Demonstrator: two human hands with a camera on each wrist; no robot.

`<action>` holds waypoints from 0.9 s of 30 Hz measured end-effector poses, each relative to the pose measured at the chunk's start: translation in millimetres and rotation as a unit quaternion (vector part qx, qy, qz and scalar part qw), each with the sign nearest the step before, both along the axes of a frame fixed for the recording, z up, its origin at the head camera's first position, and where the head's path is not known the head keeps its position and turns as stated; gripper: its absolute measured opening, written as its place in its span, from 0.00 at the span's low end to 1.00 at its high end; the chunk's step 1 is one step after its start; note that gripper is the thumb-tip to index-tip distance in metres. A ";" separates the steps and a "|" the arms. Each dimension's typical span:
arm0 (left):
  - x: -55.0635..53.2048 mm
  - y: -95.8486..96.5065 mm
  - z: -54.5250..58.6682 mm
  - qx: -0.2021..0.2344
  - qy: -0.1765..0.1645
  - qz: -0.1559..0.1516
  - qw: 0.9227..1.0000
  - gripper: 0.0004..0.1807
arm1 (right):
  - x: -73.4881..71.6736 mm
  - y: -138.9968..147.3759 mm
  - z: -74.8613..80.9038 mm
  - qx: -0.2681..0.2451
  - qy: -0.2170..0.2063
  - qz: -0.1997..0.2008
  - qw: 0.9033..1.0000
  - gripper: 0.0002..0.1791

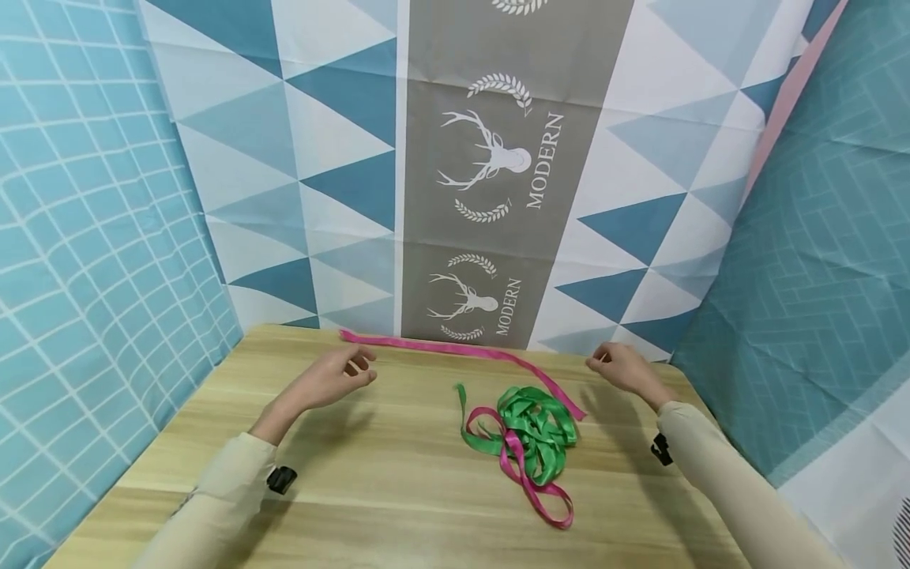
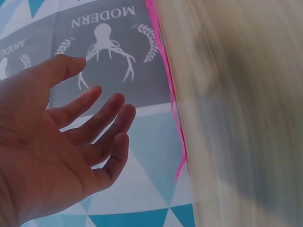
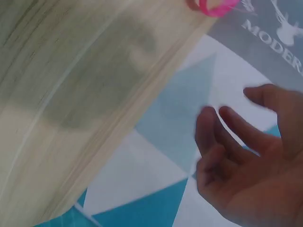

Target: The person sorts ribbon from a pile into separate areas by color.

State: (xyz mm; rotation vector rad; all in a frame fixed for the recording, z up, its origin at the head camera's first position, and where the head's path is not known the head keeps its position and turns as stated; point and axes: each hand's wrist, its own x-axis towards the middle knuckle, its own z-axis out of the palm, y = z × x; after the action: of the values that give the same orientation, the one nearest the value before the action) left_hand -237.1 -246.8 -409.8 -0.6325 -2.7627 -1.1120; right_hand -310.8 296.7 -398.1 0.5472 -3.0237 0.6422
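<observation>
A pink ribbon (image 1: 441,346) lies stretched along the far side of the table, its right end bending toward the middle. Closer in, a loose heap of green ribbon (image 1: 540,431) has a looped pink ribbon (image 1: 522,466) lying across its left side. My left hand (image 1: 340,375) hovers above the table near the stretched ribbon's left end; its fingers are loosely curved around nothing, as the left wrist view also shows (image 2: 71,127). On the other side my right hand (image 1: 622,367) hangs above the table, right of the ribbons, holding nothing, fingers relaxed.
The wooden table (image 1: 384,490) ends at a patterned cloth backdrop (image 1: 476,197). Blue checked cloth (image 1: 85,237) hangs on the left and a teal cloth (image 1: 817,276) on the right. A small black clip (image 1: 281,479) sits at the left wrist.
</observation>
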 end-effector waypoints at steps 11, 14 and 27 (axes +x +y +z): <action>-9.7 -3.9 -1.2 -0.009 -0.008 -0.019 1.000 0.20 | 6.5 -4.1 -17.5 -0.035 -0.217 0.063 0.973 0.10; -9.8 -2.9 -1.3 -0.011 -0.011 -0.017 1.000 0.19 | -1.7 8.2 -12.0 -0.063 -0.199 0.061 0.976 0.10; -20.9 -1.6 -15.5 -0.069 -0.005 0.000 0.998 0.24 | -57.1 42.6 -8.6 -0.073 -0.147 -0.007 0.986 0.13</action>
State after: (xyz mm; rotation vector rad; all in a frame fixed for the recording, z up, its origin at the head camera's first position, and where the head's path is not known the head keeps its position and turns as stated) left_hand -258.0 -248.4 -425.3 -0.6442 -2.8661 -0.9318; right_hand -367.9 339.2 -406.7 0.4614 -3.2044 1.0201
